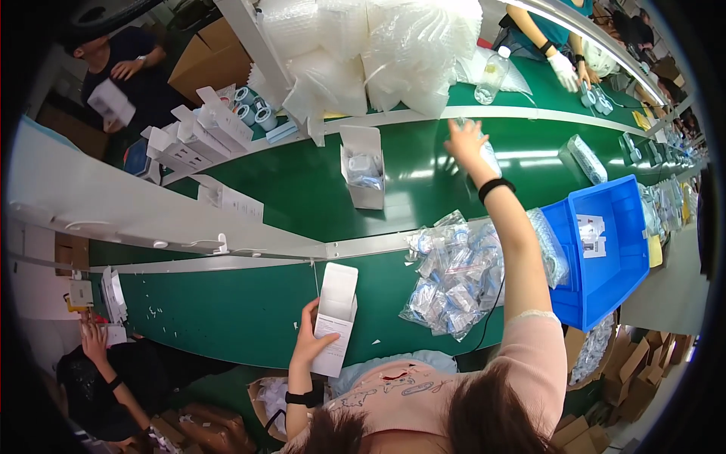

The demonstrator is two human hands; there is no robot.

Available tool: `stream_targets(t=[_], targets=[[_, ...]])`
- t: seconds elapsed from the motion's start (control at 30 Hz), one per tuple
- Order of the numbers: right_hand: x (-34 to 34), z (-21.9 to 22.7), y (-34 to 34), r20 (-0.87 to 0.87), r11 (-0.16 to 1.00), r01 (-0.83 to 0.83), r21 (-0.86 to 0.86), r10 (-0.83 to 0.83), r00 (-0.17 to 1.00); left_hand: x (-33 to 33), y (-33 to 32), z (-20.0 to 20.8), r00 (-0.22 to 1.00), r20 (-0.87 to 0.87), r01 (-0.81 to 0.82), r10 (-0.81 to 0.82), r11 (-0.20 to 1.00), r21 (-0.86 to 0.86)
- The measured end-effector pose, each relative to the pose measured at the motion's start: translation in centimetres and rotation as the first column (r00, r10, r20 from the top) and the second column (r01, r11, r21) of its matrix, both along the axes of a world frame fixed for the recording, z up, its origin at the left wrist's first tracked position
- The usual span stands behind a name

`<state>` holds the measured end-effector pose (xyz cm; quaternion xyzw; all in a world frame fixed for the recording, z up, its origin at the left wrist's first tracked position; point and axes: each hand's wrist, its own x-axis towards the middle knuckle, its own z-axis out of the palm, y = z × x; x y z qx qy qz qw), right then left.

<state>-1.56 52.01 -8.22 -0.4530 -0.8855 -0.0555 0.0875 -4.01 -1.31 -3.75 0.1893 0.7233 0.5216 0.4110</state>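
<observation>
My left hand [308, 342] is wrapped around an upright white carton [335, 333] whose top flap stands up, near the bench's front edge. What the carton holds inside I cannot see. My right arm stretches far forward over the green belt. There my right hand [467, 142], fingers spread, is over a bubble-wrapped item [491, 157] that it partly covers. To the left on the belt stands an open white box [363, 189] with a bagged light-blue part [364, 168] in it. Another wrapped item [587, 159] lies farther right on the belt.
Small clear bags [454, 280] are heaped beside my right arm, next to a blue bin [612, 257]. A metal rail [370, 246] divides bench from belt. Bubble bags [378, 60] hang over the far side. A co-worker's gloved hand [563, 70] is across the belt; other people are at left.
</observation>
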Motion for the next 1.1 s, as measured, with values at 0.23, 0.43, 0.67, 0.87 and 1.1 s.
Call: stream_targets(t=[0.23,0.43,0.67,0.87,1.1], targets=[[2.3,-2.0,1.8,-0.001,0.926,0.141,-0.349,-0.151,0.989,0.4,5.3,3.6,0.989,-0.142,0.058,-0.046,0.995,0.084],[5.3,7.1,-5.7,-0.552,0.872,-0.344,-0.348,0.106,0.827,-0.2,8.0,1.8,0.702,-0.708,0.329,-0.078,0.917,0.225],[12.2,15.1,-20.7,-0.795,0.528,-0.737,-0.422,-0.606,0.021,-0.4,8.0,2.3,0.536,-0.825,0.434,-0.181,0.897,0.085],[10.1,12.3,-29.5,-0.398,0.362,-0.845,-0.393,-0.896,-0.199,2.1,8.1,2.0,0.667,-0.745,0.209,0.026,0.953,0.220],[7.9,9.1,-33.4,-0.986,0.924,-0.364,-0.118,-0.067,0.149,4.1,7.9,-0.6,0.755,-0.589,0.026,0.288,0.884,0.466]])
